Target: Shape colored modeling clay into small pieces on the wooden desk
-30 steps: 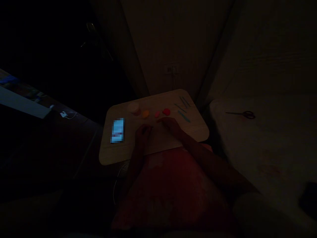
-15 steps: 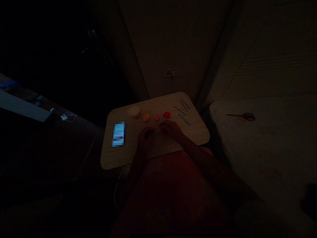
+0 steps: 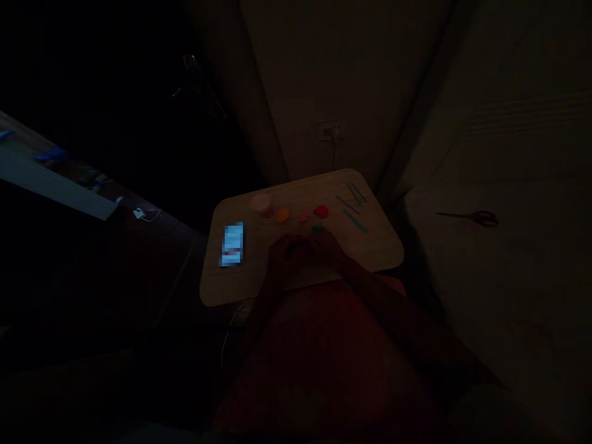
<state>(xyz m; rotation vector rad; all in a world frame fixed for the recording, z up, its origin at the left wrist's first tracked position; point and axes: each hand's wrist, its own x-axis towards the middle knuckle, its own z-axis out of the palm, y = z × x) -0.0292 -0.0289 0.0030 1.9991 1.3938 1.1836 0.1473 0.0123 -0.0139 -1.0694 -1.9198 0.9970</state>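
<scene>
At our desk (image 3: 377,237), beside a green lump (image 3: 317,229)
Our left hand (image 3: 281,254) bends close to our right hand (image 3: 330,248); whether either grips anything, we cannot tell.

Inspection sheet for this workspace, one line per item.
Surface: pale wooden table with rounded corners; dimly lit.
Work items: green lump by the right hand's fingers, contact unclear; farther back, orange lump, pink lump, red lump; tub left of them; three thin sticks and a broader blue stick at right.
Clutter: lit phone, screen pixelated, on table; scissors on the pale surface at right.
Grip: left hand and right hand close together over the table's near half; contents too dark to tell.
Cables: cord at wall socket; white cable below table's left side.
Surroundings: wall behind; dark area at left.
</scene>
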